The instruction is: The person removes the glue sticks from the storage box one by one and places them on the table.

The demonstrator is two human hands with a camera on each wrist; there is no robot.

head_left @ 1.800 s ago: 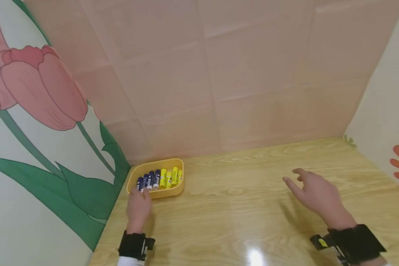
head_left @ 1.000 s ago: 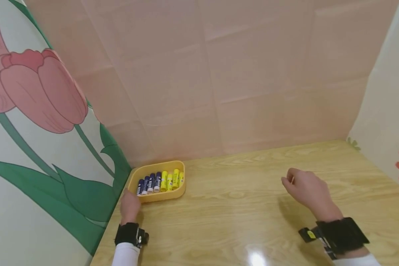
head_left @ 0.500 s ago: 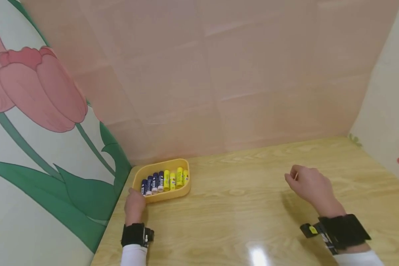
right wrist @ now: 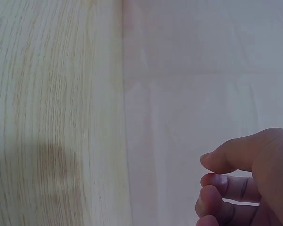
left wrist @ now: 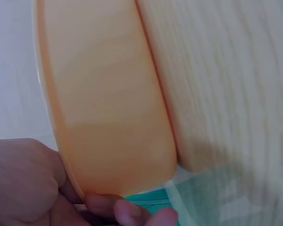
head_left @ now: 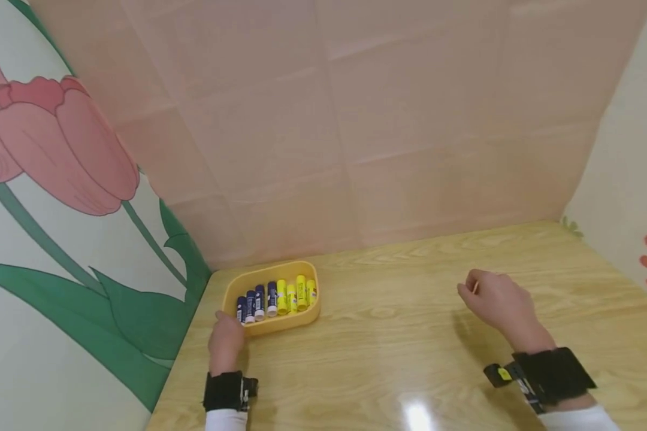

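At far left, a rounded yellow plastic tray (head_left: 286,323) is pinched by the left hand (head_left: 226,340); the right hand (head_left: 502,304) is held loosely curled.

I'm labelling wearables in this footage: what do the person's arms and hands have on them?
White sleeves; a black wristband on each wrist, with a small black device at its inner side; the right device bears a yellow mark. The left hand and right hand are gloveless.
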